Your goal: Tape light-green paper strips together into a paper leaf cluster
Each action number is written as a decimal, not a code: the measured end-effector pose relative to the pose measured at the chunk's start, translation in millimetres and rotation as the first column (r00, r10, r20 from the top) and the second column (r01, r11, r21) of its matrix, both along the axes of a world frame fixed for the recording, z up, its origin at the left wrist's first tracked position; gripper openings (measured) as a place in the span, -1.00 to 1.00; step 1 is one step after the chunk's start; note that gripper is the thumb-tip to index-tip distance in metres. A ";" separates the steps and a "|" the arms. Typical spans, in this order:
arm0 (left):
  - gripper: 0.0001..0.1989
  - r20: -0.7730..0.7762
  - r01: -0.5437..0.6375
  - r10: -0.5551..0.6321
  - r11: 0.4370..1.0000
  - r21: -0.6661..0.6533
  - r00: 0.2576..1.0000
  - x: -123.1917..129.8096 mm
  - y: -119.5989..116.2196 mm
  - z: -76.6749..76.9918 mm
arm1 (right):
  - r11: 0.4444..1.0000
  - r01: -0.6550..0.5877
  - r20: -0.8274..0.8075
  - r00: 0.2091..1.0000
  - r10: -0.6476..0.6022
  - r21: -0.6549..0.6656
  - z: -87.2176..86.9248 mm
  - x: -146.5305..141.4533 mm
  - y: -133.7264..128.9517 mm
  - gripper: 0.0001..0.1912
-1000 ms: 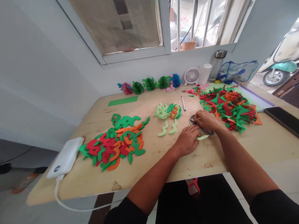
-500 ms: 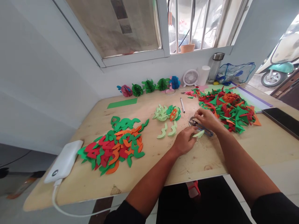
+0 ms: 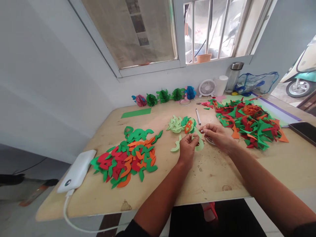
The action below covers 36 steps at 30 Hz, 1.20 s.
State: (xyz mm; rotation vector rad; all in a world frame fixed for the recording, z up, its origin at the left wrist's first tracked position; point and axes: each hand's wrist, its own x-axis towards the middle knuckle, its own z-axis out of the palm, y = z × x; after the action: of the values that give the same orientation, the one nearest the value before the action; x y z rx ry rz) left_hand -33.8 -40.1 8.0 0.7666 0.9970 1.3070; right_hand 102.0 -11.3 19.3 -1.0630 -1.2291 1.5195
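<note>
My left hand (image 3: 189, 146) pinches a light green paper piece (image 3: 199, 144) above the table. Close on its right, my right hand (image 3: 213, 133) has its thumb and forefinger together on something small and whitish that I cannot make out. Scissors (image 3: 210, 141) lie partly hidden beneath my right hand. Another light green curved piece (image 3: 176, 146) rests left of my left hand. Behind the hands sits a small pile of light green pieces (image 3: 175, 124), beside a green and orange paper shape (image 3: 189, 125).
Red, green and orange cut pieces (image 3: 128, 158) are heaped at left, scraps (image 3: 249, 118) at right. A pen (image 3: 198, 116), fan (image 3: 207, 88), bottle (image 3: 234, 77), phone (image 3: 304, 132), power bank (image 3: 77, 171) and folded paper ornaments (image 3: 163, 95) are on the table (image 3: 103, 200).
Both hands have moved left relative to the scissors. My right hand has come off the scissors, and my left hand now holds the light green paper upright. The view has shifted left.
</note>
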 end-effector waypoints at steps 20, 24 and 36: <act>-0.64 -0.074 0.082 -0.079 0.996 0.033 0.994 4.9 1.8 -8.5 | 0.989 0.011 0.169 0.985 -0.036 0.147 0.7 -12.8 -5.4 -0.75; -0.60 -0.070 0.080 -0.077 0.996 0.033 0.995 4.7 1.4 -8.2 | 0.987 0.007 0.201 0.979 -0.039 0.161 1.1 -13.1 -6.2 -0.76; -0.50 -0.074 0.092 -0.093 0.996 -0.008 0.993 5.1 -1.6 -2.8 | 0.980 0.037 0.263 0.961 -0.089 0.198 -5.2 -12.8 -4.4 -0.83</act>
State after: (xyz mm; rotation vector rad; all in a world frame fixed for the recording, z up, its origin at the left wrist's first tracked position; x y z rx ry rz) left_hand -28.7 -41.7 5.3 0.8537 1.0112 1.2035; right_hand 89.2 -15.6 14.1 -1.1963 -1.4821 1.2066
